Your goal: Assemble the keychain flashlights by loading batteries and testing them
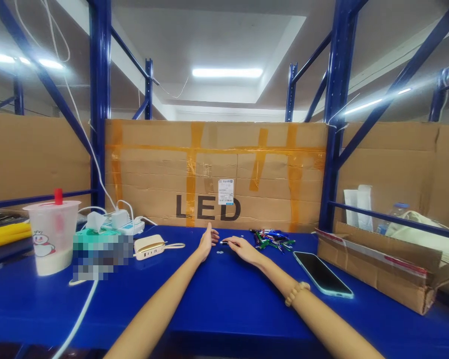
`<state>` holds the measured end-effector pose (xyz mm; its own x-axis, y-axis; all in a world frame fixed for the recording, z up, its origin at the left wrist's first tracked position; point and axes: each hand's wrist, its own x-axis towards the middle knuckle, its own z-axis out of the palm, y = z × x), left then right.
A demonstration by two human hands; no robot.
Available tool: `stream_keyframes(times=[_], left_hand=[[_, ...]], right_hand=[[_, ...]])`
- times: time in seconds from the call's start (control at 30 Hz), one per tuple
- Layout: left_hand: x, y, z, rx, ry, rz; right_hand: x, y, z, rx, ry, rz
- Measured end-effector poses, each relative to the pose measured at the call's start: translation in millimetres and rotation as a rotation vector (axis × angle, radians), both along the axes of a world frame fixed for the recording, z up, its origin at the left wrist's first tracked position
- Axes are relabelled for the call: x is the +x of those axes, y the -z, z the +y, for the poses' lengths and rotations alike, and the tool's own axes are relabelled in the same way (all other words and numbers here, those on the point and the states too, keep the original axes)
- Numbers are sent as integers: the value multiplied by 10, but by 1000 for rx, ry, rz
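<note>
My left hand (208, 241) rests on its edge at the middle of the blue tabletop (217, 299), thumb up and fingers loosely curved, with nothing visible in it. Facing it, my right hand (243, 249) pinches a dark pen (224, 243) whose light tip points toward my left palm. Most of the pen is hidden by the fingers. A loose pile of pens (271, 240), green, blue, red and dark, lies to the right beyond my right hand. Small clear bits (220, 252) lie on the tabletop between my hands.
At right are a phone (324, 274) and an open cardboard box (374, 271). To the left stand a cup with a straw (54, 239), a cream power bank (149, 247) and a power strip (132, 228) with cables. A large cardboard panel (153, 174) closes the back between blue posts.
</note>
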<state>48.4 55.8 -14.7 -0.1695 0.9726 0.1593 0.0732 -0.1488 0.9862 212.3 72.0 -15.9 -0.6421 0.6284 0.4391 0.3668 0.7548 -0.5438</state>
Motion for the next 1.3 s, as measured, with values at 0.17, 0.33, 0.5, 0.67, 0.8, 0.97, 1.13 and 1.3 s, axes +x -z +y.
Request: stream_keyframes(times=[0.17, 0.33, 0.5, 0.67, 0.8, 0.97, 1.13, 1.3], left_hand=[[-38, -44, -29, -49, 118, -163], [-62, -51, -22, -101, 179, -216], [-92, -38, -1, -124, 206, -222], [-96, -22, 2, -115, 226, -212], [-87, -15, 11, -112, 226, -202], [-83, -11, 27, -110, 228, -192], [-77, -15, 23, -115, 233, -186], [-69, -32, -3, -116, 230, -190]], right_hand=[[-30, 17, -31, -7, -14, -57], [-22, 37, -4, -25, -25, -100], [-23, 57, 18, -30, -21, -105], [-38, 54, -2, -36, -26, -100], [-36, 73, 11, -38, -5, -103], [-30, 104, 47, -36, 11, -86], [-34, 109, 53, -53, -25, -65], [-28, 98, 59, -51, -59, -68]])
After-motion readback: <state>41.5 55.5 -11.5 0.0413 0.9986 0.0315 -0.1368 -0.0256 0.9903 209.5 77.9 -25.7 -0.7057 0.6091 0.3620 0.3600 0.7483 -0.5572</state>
